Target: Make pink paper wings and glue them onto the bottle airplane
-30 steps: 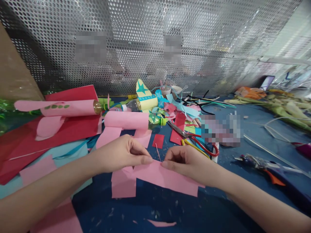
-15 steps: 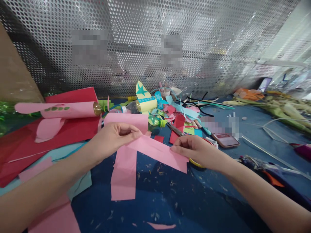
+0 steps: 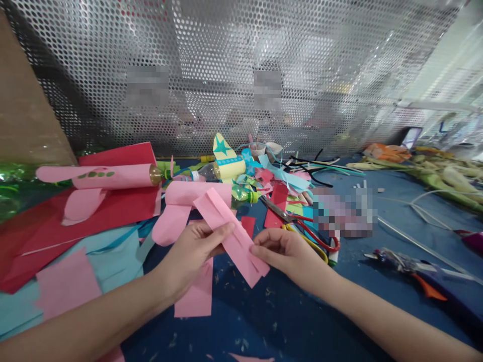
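Observation:
A folded pink paper strip [image 3: 236, 241] slants between my two hands above the blue table. My left hand [image 3: 202, 246] is closed on its middle, thumb on top. At the lower right end, my right hand [image 3: 283, 249] pinches the edge between thumb and fingers. Beneath my left hand lies another pink paper piece [image 3: 194, 299], partly hidden. Just beyond is a green-capped plastic bottle [image 3: 241, 195] wrapped in pink paper, with a rounded pink flap. Red-handled scissors [image 3: 287, 216] and a yellow-handled tool [image 3: 315, 246] lie beyond my right hand.
At left, another pink-wrapped bottle [image 3: 113, 176] rests on red sheets [image 3: 124, 206], near light blue paper [image 3: 116, 251]. Coloured scraps [image 3: 279, 171] pile up at the back. A glue gun [image 3: 422, 271] lies at right. A perforated metal screen [image 3: 226, 60] stands behind.
The pink strip has turned to a steeper slant and come nearer, with both hands lower. My left hand has moved off the wrapped bottle, uncovering its rounded flap.

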`<state>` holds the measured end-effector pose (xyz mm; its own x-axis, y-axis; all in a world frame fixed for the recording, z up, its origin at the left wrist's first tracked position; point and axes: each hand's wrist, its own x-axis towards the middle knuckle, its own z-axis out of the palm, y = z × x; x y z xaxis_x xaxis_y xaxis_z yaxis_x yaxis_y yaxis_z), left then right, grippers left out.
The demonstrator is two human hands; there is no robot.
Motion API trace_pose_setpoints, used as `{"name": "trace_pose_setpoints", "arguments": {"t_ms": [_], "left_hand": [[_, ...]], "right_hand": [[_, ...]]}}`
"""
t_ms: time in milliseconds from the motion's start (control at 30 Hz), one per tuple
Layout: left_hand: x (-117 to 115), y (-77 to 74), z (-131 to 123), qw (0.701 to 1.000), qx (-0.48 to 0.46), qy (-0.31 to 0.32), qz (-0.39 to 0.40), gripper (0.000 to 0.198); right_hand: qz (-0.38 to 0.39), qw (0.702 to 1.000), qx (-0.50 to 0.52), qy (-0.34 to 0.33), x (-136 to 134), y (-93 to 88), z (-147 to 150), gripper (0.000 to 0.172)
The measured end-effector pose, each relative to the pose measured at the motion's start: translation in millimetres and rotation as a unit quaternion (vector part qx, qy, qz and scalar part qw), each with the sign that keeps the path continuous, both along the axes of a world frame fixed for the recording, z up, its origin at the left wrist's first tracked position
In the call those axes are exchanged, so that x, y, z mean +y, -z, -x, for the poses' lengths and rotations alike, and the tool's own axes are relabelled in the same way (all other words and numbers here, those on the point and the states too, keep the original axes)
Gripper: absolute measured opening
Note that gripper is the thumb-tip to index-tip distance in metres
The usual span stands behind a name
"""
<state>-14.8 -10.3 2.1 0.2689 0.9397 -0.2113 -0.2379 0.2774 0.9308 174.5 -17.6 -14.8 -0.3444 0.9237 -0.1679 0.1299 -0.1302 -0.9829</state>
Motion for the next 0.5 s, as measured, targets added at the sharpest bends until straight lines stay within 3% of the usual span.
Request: {"name": "trace_pose_setpoints", "arguments": {"t_ms": [167, 400, 500], "left_hand": [[5.3, -2.6, 1.1, 0.998, 0.026, -0.062, -0.003, 0.025], [6.9, -0.3, 1.4, 0.999, 0.02, -0.035, 0.001, 0.027], [7.6, -1.9, 3.3, 0.997, 0.039, -0.062, -0.006, 0.026]], "right_hand": [[0.04, 0.997, -0.005, -0.065, 1.4, 0.4, -2.6, 0.027], [0.058, 0.996, 0.003, -0.066, 0.9, 3.9, -3.3, 0.035], [0.068, 0.994, -0.01, -0.084, 0.0, 5.6, -2.7, 0.03]]}}
